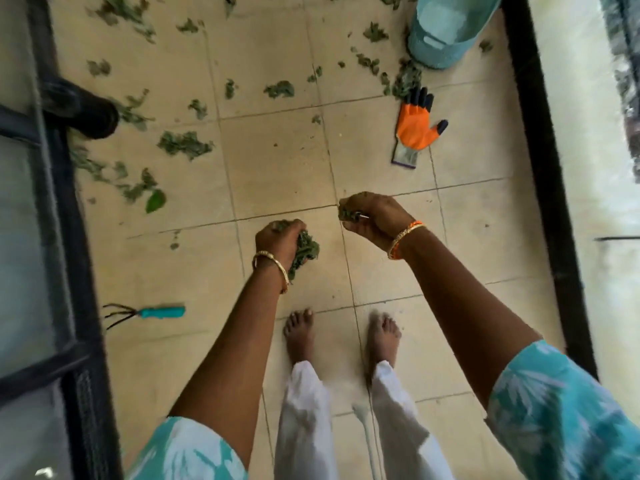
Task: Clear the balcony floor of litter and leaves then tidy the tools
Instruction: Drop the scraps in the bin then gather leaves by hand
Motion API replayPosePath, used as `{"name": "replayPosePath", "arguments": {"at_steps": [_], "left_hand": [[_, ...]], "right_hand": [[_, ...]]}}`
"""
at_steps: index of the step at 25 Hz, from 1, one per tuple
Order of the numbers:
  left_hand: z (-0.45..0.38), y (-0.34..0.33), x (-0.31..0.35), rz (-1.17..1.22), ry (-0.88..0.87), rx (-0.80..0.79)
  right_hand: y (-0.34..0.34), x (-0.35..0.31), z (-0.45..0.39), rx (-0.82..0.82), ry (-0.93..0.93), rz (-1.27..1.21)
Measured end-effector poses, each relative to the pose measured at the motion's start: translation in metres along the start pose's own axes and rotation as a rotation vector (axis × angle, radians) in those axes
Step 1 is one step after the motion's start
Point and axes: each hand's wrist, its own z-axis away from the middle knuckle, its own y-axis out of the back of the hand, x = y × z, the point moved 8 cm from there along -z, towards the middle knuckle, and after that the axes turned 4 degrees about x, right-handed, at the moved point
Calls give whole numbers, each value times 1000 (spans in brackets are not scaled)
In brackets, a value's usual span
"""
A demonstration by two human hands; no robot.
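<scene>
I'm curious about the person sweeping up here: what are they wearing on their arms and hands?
Both hands are bare, no gloves. The left hand has a gold bangle at its wrist; the right hand wears gold and orange bangles. Both arms have short turquoise sleeves with a white leafy print.

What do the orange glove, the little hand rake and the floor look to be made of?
Orange glove: knitted fabric, by its grey cuff, with what looks like a matte rubbery coating in orange and dark tips. Hand rake: thin dark prongs, probably metal, on a smooth teal handle, likely plastic. Floor: beige tiles with visible grout lines, seemingly ceramic or stone, matte.
</scene>
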Motion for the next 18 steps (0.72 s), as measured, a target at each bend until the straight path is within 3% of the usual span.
{"name": "replayPosePath", "arguments": {"at_steps": [7,18], "left_hand": [[81,92,-41,249,116,134],[191,225,-202,792,327,463]], "right_hand": [[-46,28,91,-55,59,293],[-148,157,156,-434,-73,894]]}}
